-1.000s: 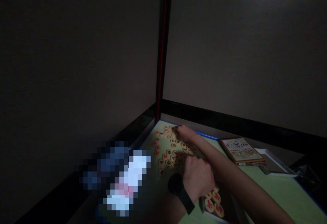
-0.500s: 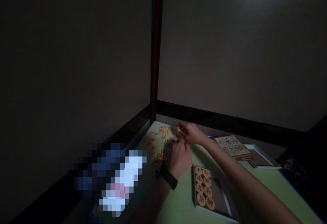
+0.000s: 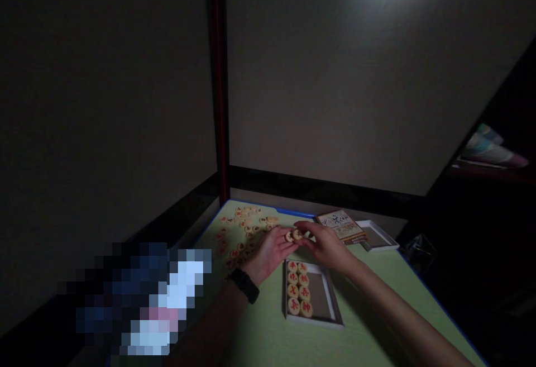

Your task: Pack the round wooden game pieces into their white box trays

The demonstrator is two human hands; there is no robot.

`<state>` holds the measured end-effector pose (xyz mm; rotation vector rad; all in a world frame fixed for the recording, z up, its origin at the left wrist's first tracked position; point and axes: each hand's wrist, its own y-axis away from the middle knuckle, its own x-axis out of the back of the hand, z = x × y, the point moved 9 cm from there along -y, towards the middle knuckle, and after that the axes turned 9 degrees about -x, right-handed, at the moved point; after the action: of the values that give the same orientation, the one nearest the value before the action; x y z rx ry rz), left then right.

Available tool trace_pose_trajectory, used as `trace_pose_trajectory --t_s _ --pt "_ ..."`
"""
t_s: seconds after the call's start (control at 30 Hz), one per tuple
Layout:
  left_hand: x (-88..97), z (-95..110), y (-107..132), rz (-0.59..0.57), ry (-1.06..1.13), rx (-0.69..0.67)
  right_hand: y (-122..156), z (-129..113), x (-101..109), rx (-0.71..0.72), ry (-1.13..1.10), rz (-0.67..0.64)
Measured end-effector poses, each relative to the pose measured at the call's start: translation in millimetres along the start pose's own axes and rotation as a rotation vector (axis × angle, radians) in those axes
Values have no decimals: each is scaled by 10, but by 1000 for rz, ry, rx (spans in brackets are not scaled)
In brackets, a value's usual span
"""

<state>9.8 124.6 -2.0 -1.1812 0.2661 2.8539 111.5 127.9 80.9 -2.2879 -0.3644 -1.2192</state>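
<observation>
My left hand (image 3: 270, 249), with a black watch on its wrist, is turned palm up and its fingers are stretched out to the right. A round wooden xiangqi piece (image 3: 288, 237) rests at its fingertips. Beside it, a second xiangqi piece (image 3: 297, 235) with a dark character is pinched between the fingers of my right hand (image 3: 320, 239). Just below the hands lies an open shallow box (image 3: 324, 294). Two columns of red-lettered xiangqi pieces (image 3: 304, 292) fill its left part; its right part shows bare bottom.
Loose xiangqi pieces (image 3: 238, 247) lie scattered over the left and far part of the green table (image 3: 268, 339). A printed box or booklet (image 3: 340, 226) and a pale tray-like lid (image 3: 379, 236) lie at the back right. Walls (image 3: 318, 76) rise behind the table.
My left hand has turned from reaching down among the loose pieces to palm up. My right hand has come back from the far pieces to meet its fingertips. The view has swung right.
</observation>
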Motion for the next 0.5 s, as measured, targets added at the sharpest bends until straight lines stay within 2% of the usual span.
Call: trace_pose_trajectory --t_s 0.13,0.27,0.5 --pt "6 32 -1 -22 -50 -24 339 178 89 -68 7 18" --pt "38 48 -11 -55 -85 -89 624 202 -78 -50 40 -78" --pt "55 40 3 -74 -198 -116 616 216 -245 -80 160 -89"
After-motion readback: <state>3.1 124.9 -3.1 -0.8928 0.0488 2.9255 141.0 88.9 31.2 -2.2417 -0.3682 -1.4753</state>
